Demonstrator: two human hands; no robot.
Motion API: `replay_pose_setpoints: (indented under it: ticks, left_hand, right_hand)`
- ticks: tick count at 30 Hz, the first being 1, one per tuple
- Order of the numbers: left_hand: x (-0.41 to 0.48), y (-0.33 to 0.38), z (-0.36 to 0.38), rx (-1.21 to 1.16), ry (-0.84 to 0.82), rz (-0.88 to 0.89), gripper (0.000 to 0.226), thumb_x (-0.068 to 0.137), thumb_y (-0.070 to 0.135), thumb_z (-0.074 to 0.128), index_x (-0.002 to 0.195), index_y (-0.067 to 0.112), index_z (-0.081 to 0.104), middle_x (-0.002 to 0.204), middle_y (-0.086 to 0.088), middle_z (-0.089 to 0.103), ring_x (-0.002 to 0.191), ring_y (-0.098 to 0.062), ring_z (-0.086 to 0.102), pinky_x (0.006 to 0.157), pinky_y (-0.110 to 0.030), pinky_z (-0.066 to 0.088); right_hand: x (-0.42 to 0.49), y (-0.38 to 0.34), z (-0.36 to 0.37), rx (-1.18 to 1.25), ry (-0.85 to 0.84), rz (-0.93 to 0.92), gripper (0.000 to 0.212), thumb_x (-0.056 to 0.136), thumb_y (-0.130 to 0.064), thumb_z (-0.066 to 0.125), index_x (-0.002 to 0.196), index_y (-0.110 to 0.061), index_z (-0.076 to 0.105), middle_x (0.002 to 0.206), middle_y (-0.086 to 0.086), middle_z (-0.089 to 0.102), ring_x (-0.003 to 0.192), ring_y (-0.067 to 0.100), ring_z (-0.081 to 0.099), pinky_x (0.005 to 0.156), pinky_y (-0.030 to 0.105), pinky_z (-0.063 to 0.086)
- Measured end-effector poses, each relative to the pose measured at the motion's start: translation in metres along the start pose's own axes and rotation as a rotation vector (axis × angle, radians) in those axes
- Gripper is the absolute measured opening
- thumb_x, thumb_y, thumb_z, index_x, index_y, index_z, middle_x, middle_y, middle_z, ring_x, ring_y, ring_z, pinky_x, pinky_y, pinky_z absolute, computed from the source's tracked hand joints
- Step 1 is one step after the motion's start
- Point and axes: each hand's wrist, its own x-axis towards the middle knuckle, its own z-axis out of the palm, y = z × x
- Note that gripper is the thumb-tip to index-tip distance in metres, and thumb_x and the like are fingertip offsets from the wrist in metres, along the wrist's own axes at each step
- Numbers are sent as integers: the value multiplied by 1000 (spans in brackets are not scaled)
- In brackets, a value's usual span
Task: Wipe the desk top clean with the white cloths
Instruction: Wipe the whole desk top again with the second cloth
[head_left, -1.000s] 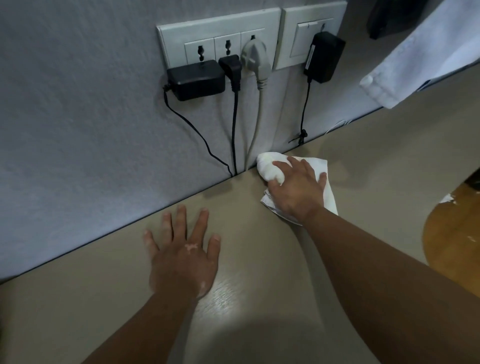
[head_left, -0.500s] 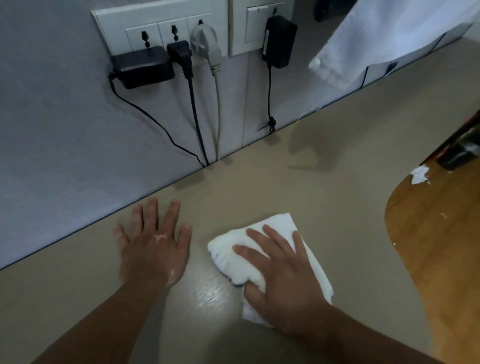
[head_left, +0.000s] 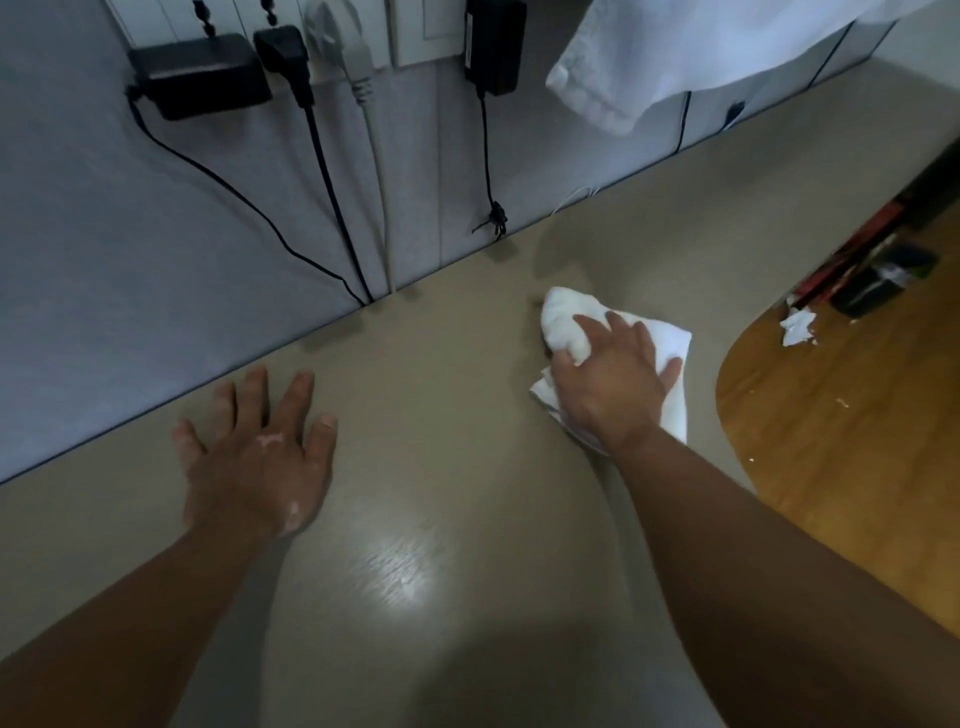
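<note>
Along the wall side of the beige tabletop (head_left: 441, 415), we are pressing a white cloth (head_left: 671, 345) under our right hand (head_left: 613, 387). The grip is pinching the bunched end between thumb and forefinger while the other fingers are spreading flat over the folded part. The cloth is lying apart from the wall (head_left: 156, 234), well right of the cables (head_left: 332, 182) and near the tabletop's curved edge, its long axis running from the bunched end back toward our forearm. Our left hand (head_left: 254, 457) is resting palm-down, fingers straight, holding nothing, well apart from the cloth. We are judging that the next stroke is depending on the bare stretch between the two hands, which is lying to the cloth's left. Our palm is hiding the cloth's middle, and the frame is cutting off the plugs and a hanging white towel (head_left: 649, 57). Blur is obscuring the dark and red things on the wooden floor (head_left: 831, 415), and any dirt is proving too faint to make out.
</note>
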Motion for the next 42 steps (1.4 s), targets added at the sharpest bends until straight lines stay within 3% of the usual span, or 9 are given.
replay_pose_setpoints:
  ticks: [4, 8, 12, 16, 21, 28, 37, 42]
  left_hand:
    - [4, -2, 3, 27, -1, 14, 62, 101, 64, 6, 159, 48, -7, 173, 1, -10, 160, -28, -5, 124, -62, 1]
    - [4, -4, 2, 44, -33, 28, 60, 101, 63, 5, 157, 50, -11, 173, 2, -13, 160, -27, -9, 123, -65, 0]
    - [6, -2, 0, 76, -57, 54, 60, 103, 59, 9, 158, 48, -11, 172, 1, -13, 159, -28, -7, 121, -70, 5]
    - [11, 11, -3, 136, -66, 110, 61, 104, 54, 15, 160, 44, -8, 172, -2, -10, 158, -31, -4, 119, -71, 11]
    - [23, 75, 1, 72, -88, 235, 56, 104, 56, 12, 158, 53, -7, 172, 4, -16, 159, -24, -14, 122, -66, -2]
    - [40, 145, 2, 104, -100, 298, 57, 102, 61, 7, 155, 56, -12, 172, 4, -18, 159, -25, -16, 124, -64, -5]
    - [53, 158, 0, 98, -69, 280, 59, 100, 63, 4, 156, 55, -14, 172, 5, -18, 158, -22, -18, 126, -59, -7]
    - [58, 160, -1, 74, -65, 278, 59, 100, 63, 4, 156, 54, -14, 172, 5, -18, 158, -21, -20, 126, -59, -7]
  right_hand:
    - [-91, -17, 7, -36, -9, -164, 65, 87, -61, 35, 149, -44, 44, 165, -7, 34, 156, 24, 21, 121, 69, 11]
    - [-198, 1, 12, 13, 49, -439, 66, 78, -55, 57, 142, -41, 58, 160, -3, 46, 152, 29, 36, 114, 73, 29]
    - [-236, 34, 12, 8, 69, -516, 74, 60, -58, 67, 132, -44, 68, 152, -6, 55, 144, 25, 49, 109, 67, 38]
    - [-213, 65, -5, 8, 41, -499, 74, 64, -54, 67, 137, -43, 63, 154, -7, 52, 145, 24, 47, 110, 68, 37]
    - [-146, 87, -20, -46, 25, -368, 61, 82, -54, 56, 143, -43, 56, 158, -10, 47, 150, 21, 37, 120, 63, 26]
    - [-42, 101, -29, -43, -12, -231, 57, 90, -58, 44, 146, -45, 48, 161, -13, 41, 152, 18, 29, 123, 60, 18]
    - [62, 106, -31, 23, 26, -132, 61, 88, -59, 38, 146, -45, 48, 162, -8, 39, 154, 18, 25, 124, 59, 13]
    - [88, 109, -33, 19, -13, -78, 57, 93, -55, 45, 149, -46, 44, 165, -9, 34, 156, 18, 19, 125, 58, 7]
